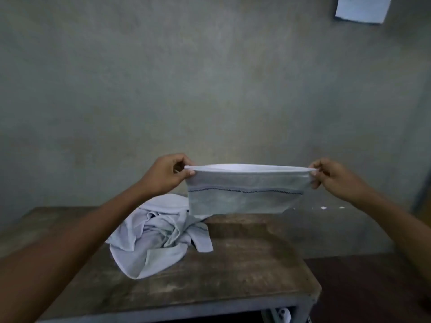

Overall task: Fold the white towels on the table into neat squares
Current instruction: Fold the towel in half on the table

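Grey wall point(210, 78) behind worn wooden table point(233, 276), paper point(361, 8) pinned far right. Folded towel point(245, 194) held taut in the air above the table's far edge, top corners pinched by left hand point(163, 173) and right hand point(335, 178). Crumpled pile point(154, 241) of white towels heaped on the table, left of centre, below the left hand.

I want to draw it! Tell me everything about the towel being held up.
The held towel is white thin cloth, folded double into a wide strip, with a dark stitched line across it. It hangs stretched in the air above the table; the left hand and right hand pinch its top corners.
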Tool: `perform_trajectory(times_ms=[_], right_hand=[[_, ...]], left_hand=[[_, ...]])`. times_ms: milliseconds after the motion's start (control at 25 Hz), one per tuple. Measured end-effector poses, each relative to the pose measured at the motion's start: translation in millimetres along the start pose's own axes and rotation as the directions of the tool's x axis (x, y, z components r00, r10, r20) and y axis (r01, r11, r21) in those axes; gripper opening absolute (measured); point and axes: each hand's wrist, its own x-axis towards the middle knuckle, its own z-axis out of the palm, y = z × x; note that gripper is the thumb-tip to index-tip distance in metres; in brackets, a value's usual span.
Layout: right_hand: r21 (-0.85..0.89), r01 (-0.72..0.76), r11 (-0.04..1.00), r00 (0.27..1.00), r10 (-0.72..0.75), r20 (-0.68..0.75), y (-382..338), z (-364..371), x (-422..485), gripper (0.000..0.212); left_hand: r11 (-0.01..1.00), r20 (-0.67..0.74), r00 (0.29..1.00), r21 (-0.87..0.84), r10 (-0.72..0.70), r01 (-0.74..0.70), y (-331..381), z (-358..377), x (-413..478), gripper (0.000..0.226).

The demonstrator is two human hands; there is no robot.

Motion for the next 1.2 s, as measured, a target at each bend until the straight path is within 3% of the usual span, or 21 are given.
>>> perform_trajectory(times_ms=[160,280,520,600,760,880,1080,1200], right_hand=[[0.016,-0.082,0.996,0.95,0.073,0.303,56.6,45.5,-86.5,0.022],[-0.035,-0.181,0.983,0.894,0.179,0.41,93.4,87.1,-132.5,0.027],[-0.024,-0.272,0.962,0.895,0.262,0.361,133.8,134.2,-117.9,0.016],[-0.017,-0.265,0.964,0.901,0.254,0.351,135.4,144.2,-92.5,0.011],[-0.005,-0.274,0.962,0.899,0.258,0.354,150.4,173.3,-37.9,0.012],[-0.022,-0.313,0.949,0.887,0.301,0.349,164.4,196.1,-16.5,0.013],[-0.011,-0.369,0.929,0.857,0.345,0.383,172.8,217.6,-9.3,0.009],[-0.106,-0.331,0.938,0.787,0.336,0.517,174.9,215.9,-4.1,0.032]], left_hand=[[0.998,0.329,0.942,0.006,-0.064,0.066,-35.6,49.2,-97.9,0.006],[0.974,0.441,0.876,-0.016,-0.196,0.226,-67.3,90.9,-159.2,0.006],[0.945,0.322,0.905,-0.079,-0.277,0.317,-97.5,136.9,-158.7,0.006],[0.964,0.241,0.94,-0.051,-0.242,0.262,-107.6,141.8,-136.9,0.01],[0.975,0.159,0.981,0.207,-0.109,0.075,-134.2,154.7,-83.4,0.009],[0.939,0.21,0.969,0.339,-0.134,0.056,-157.0,168.5,-55.0,0.018],[0.857,0.339,0.887,0.504,-0.313,0.109,-175.7,178.1,-46.1,0.023],[0.818,0.424,0.827,0.57,-0.37,0.074,-175.4,179.3,-36.2,0.03]])
